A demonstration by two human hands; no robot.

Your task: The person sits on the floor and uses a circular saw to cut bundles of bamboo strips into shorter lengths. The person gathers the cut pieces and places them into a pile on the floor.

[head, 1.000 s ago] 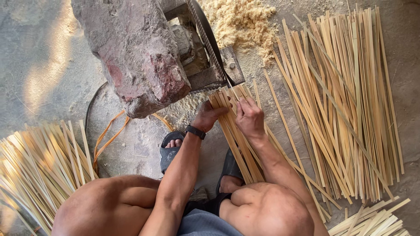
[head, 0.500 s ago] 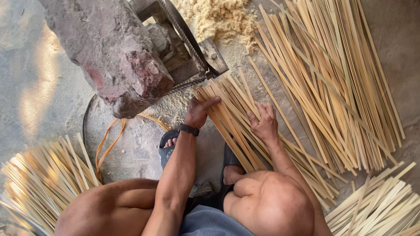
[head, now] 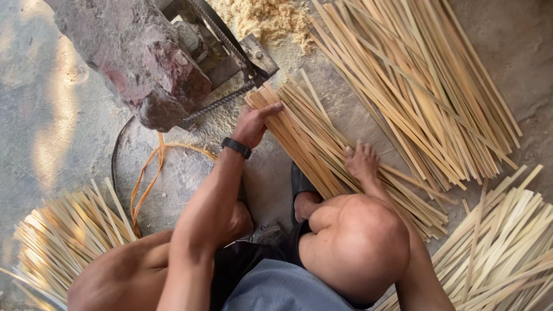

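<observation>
Left hand flat on the near end of the pale split-bamboo strip bundle, squaring it by the rusty red-grey machine. Right hand presses mid-bundle; fingers probably open, steadying it on the floor.

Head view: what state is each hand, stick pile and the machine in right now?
Left hand: open, pressing the bundle's end near the machine.
Right hand: flat on the bundle.
Bundle of bamboo strips: lying slanted on the floor.
Machine: worn, dusty; running or not, cannot tell.
Sawdust heap: piled loose.
</observation>
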